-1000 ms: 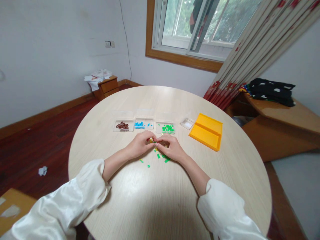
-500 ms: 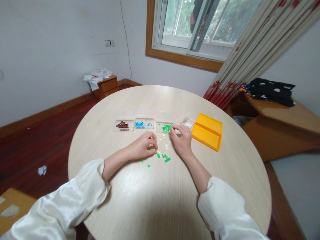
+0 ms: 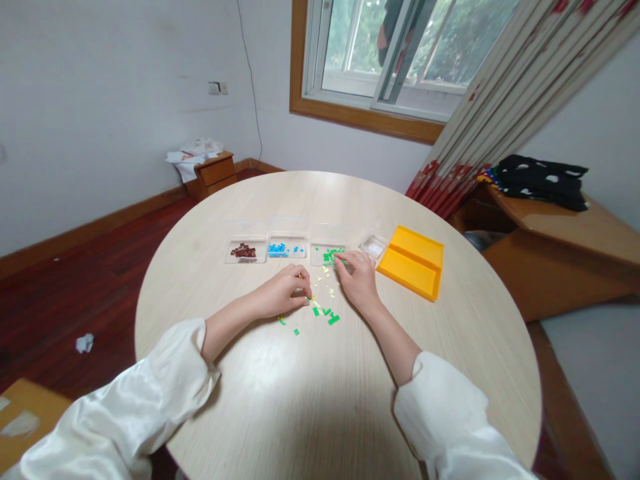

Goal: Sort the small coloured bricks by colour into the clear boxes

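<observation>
My left hand [image 3: 284, 292] rests low over the middle of the table, its fingers curled into a pinch. A bit of yellow and green shows at its fingertips, too small to make out. Just in front lie loose green toy bricks [image 3: 333, 320] and small pale yellow bricks [image 3: 332, 293]. My right hand [image 3: 360, 281] reaches over the near right corner of a clear box [image 3: 317, 261] holding green bricks [image 3: 330, 255]. Thumb and fingertips come together there; whatever is between them, if anything, is hidden.
Left of the green bricks stand clear boxes with blue bricks [image 3: 278, 249] and brown bricks [image 3: 243, 251]. A smaller clear box [image 3: 374, 247] sits beside an open yellow case [image 3: 410, 273] at the right. All this is on a round wooden table [image 3: 300, 400].
My right hand has shifted slightly left, its fingertips moving farther over the box of green bricks. My left hand stays pinched in nearly the same spot.
</observation>
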Motion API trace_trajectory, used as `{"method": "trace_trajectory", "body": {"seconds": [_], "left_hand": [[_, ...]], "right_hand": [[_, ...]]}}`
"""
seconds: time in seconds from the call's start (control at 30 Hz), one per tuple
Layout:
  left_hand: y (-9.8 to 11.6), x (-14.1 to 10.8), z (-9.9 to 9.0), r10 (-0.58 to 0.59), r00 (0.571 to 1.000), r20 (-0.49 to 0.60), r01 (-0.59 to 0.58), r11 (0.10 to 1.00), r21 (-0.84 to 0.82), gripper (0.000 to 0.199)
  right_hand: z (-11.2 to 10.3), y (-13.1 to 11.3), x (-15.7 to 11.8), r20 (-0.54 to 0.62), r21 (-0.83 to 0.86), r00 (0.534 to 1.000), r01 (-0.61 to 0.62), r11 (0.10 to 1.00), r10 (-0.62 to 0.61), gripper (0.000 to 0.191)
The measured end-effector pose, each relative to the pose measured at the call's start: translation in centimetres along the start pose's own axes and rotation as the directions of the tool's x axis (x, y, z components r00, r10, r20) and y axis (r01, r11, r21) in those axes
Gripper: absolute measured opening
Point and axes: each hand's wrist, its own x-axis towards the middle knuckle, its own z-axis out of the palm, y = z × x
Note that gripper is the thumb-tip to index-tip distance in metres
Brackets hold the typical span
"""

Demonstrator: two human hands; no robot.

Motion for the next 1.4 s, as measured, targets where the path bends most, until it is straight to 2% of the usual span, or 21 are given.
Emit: {"method": "trace_trajectory", "body": {"seconds": [0.17,0.4,0.6,0.7,0.83,1.0,1.17,1.4], "left_hand": [[0.1,0.1,-0.1,-0.025,1.000,-0.005,0.025,0.999,0.032,0.007],[-0.1,0.0,0.0,-0.002,1.000,0.010,0.002,1.000,0.019,0.003],[0.1,0.0,0.1,0.014,1.000,-0.005,-0.014,0.999,0.035,0.006],[0.2,0.1,0.1,0.028,0.999,-0.018,-0.027,0.999,0.047,0.006],[0.3,0.2,0.2,0.040,0.999,-0.016,-0.039,0.997,0.072,0.008],[0.3,0.2,0.4,0.036,0.999,-0.023,-0.034,0.997,0.070,0.008],[0.4,0.1,0.4,0.040,0.999,-0.036,-0.038,0.998,0.054,0.007],[0.8,0.1,0.2,-0.039,0.994,-0.105,0.041,0.999,0.012,0.005]], "right_hand": [[0.0,-0.1,0.0,0.005,0.000,1.000,0.014,1.000,-0.014,0.018],[-0.4,-0.7,0.0,0.034,0.057,0.999,0.027,0.998,-0.029,0.015],[-1.6,-2.2,-1.2,0.136,0.162,0.985,0.084,0.983,-0.106,0.012],[-2.8,-2.9,-2.3,0.249,0.210,0.956,0.103,0.972,-0.155,0.010],[-4.8,-3.2,-3.5,0.428,0.254,0.885,0.079,0.964,-0.185,0.010],[-5.7,-2.9,-3.7,0.547,0.204,0.823,0.048,0.978,-0.154,0.014],[-5.4,-3.0,-3.7,0.576,0.175,0.805,0.046,0.984,-0.140,0.008],[-5.2,-3.1,-3.7,0.549,0.199,0.825,0.025,0.980,-0.132,0.010]]}}
